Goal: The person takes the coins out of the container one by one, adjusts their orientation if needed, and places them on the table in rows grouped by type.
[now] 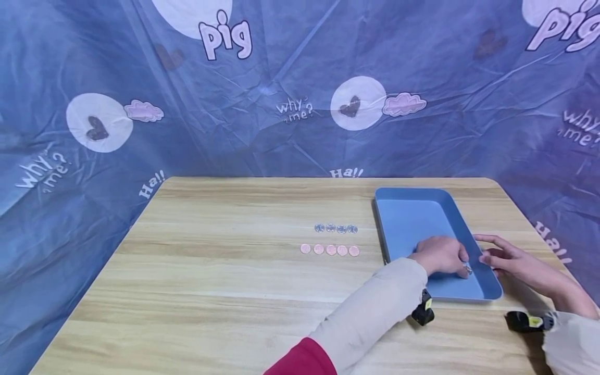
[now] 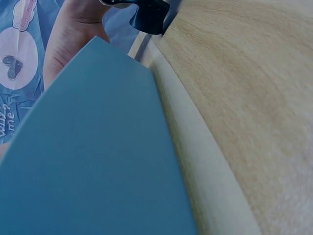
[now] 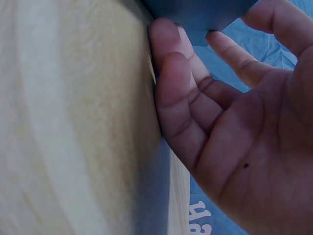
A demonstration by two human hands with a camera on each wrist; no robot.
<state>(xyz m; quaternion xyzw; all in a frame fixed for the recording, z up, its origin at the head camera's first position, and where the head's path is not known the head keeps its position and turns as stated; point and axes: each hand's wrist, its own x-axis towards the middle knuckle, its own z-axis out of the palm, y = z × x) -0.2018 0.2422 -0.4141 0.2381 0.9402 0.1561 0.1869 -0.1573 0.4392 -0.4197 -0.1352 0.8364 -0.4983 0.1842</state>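
Inside the near right part of a blue tray (image 1: 412, 216), my left hand (image 1: 440, 254) reaches down with curled fingers. Its fingertips pinch at a small silver coin (image 1: 467, 268), partly hidden by the hand. From outside, the fingers of my right hand (image 1: 520, 263) touch the tray's right wall, loosely bent. The right wrist view shows this hand's palm (image 3: 264, 137), with lower fingers near the table. Blue tray wall (image 2: 107, 142) fills much of the left wrist view, hiding the left fingertips. On the table, a row of silver coins (image 1: 330, 228) lies behind a row of pinkish coins (image 1: 331, 250).
The wooden table (image 1: 211, 281) spreads left of the tray, with the coin rows lying beside the tray's left wall. A blue printed cloth (image 1: 262, 130) hangs behind the table and along its sides. Dark wrist cameras (image 1: 423, 308) sit on both wrists.
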